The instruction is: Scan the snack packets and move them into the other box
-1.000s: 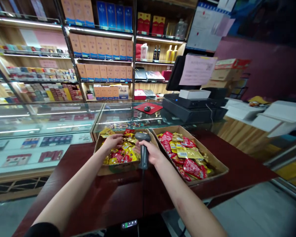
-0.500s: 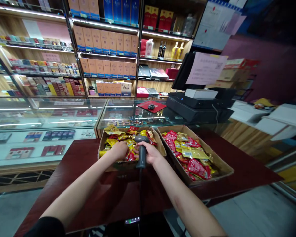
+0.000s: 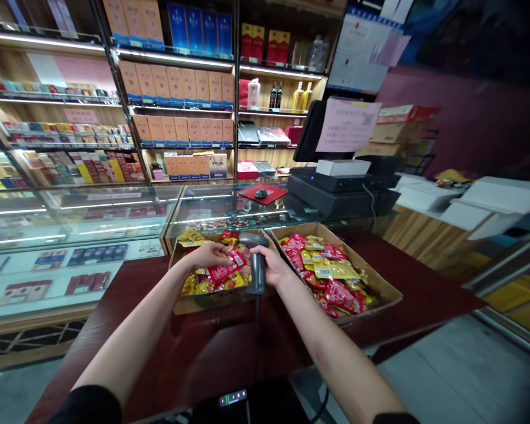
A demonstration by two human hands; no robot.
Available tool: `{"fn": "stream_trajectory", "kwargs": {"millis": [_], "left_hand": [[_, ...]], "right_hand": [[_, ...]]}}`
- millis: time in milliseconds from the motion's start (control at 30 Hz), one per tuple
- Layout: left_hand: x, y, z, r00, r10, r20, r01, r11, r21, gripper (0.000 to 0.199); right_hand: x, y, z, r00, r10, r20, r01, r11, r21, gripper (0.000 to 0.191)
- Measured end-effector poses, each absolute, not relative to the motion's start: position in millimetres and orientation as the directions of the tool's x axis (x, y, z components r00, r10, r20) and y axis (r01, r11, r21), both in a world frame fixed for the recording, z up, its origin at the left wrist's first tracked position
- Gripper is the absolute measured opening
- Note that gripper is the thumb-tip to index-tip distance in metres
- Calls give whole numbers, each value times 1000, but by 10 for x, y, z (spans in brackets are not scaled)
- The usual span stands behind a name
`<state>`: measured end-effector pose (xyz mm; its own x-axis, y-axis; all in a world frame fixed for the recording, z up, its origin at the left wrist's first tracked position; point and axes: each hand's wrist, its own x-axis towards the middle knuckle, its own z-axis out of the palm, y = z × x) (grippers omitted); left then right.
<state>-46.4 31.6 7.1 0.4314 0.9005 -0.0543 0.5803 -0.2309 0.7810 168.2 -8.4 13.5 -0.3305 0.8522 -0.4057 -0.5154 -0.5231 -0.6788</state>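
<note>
Two cardboard boxes sit side by side on a dark red table [image 3: 194, 359], middle of the frame. Left box [image 3: 203, 303]: red and yellow snack packets heaped inside. Right box [image 3: 386, 288]: same kind of packets, red and yellow mixed.

Left hand [image 3: 209, 256], just left of centre: over the left box, fingers pinched on a red packet [image 3: 226, 268], which is lifted clear of the heap and tilted, its long side running up to the right.

Right hand [image 3: 271, 268], centre frame: closed around the handle of a grey barcode scanner [image 3: 255, 259]. Scanner upright, head at top, just right of the red packet and very near it; contact between them cannot be told. A cable [image 3: 257, 341] hangs from the handle toward the bottom edge.

Behind the boxes: a glass counter [image 3: 115, 218] spans left to centre, with a red mouse pad [image 3: 265, 193] and a mouse on it. Upper right of centre: a black till [image 3: 335, 194] with a pink notice on its screen. Upper left: lit shelves [image 3: 176, 88] of boxed goods.
</note>
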Motion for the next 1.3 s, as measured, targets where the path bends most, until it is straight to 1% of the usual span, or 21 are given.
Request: {"fn": "stream_trajectory", "kwargs": {"millis": [133,200,233,300,367,400,433,467,500,533,567,600,633,700,767,867,967,1067,1133,1233,1300], "left_hand": [[-381,341,122,509,856,-89,588,-270,762,42],[-352,402,124,499,865,-54,575,-283,768,46],[-336,439,115,477,879,-11,555,-292,779,49],[-289,507,77,389,914,116,499,-314,808,58],[-215,545,14,204,955,216,441,-287,851,66],[-166,548,-22,92,972,217,396,-236,888,68],[-109,540,-60,-14,986,167,321,-154,934,67],[-47,523,-97,-95,994,61,213,-40,976,62],[17,499,-132,-128,989,-77,78,87,993,55],[79,471,-162,-109,971,-212,-61,206,977,46],[133,441,-187,-60,947,-314,-182,299,937,37],[173,411,-207,-5,927,-375,-272,359,893,30],[197,382,-221,38,917,-396,-336,385,860,26],[184,334,-234,94,922,-377,-404,381,832,22],[102,294,-232,170,920,-353,-398,392,829,21],[-67,240,-226,258,903,-344,-308,415,856,23],[-171,206,-234,268,903,-335,-234,399,887,30],[-187,207,-245,278,910,-307,-214,370,904,39],[-178,216,-251,265,914,-307,-208,365,907,42],[-169,225,-263,248,915,-318,-204,371,906,42],[-172,227,-280,249,911,-327,-198,379,904,42]], "right_hand": [[1734,-110,205,-307,834,-458,-381,-549,-744,4],[1735,-103,167,-308,839,-449,-360,-539,-761,3],[1730,-89,131,-308,852,-423,-377,-517,-768,7],[1715,-42,49,-299,883,-363,-456,-466,-758,15],[1697,16,-19,-244,909,-338,-562,-416,-715,18],[1687,42,-40,-196,919,-342,-612,-387,-689,18],[1677,60,-53,-145,925,-351,-658,-355,-664,18],[1665,69,-59,-97,928,-361,-697,-322,-641,18],[1651,66,-59,-58,928,-369,-727,-293,-621,18],[1635,49,-57,-33,925,-378,-749,-273,-604,18],[1619,19,-53,-25,922,-387,-764,-267,-587,18],[1602,-22,-49,-34,919,-393,-773,-274,-573,18],[1588,-75,-44,-54,917,-394,-773,-288,-565,18],[1573,-204,-33,-100,917,-386,-752,-324,-574,18],[1582,-357,-15,-126,921,-368,-711,-343,-614,18],[1619,-605,14,-118,939,-323,-622,-324,-713,19],[1614,-840,3,-112,964,-241,-478,-265,-838,25],[1537,-1033,-88,-93,976,-196,-295,-215,-931,36],[1465,-1134,-184,-102,977,-189,-215,-207,-954,41],[1372,-1233,-325,-129,974,-186,-175,-207,-962,43],[1333,-1261,-387,-117,977,-180,-151,-196,-969,41]]}}
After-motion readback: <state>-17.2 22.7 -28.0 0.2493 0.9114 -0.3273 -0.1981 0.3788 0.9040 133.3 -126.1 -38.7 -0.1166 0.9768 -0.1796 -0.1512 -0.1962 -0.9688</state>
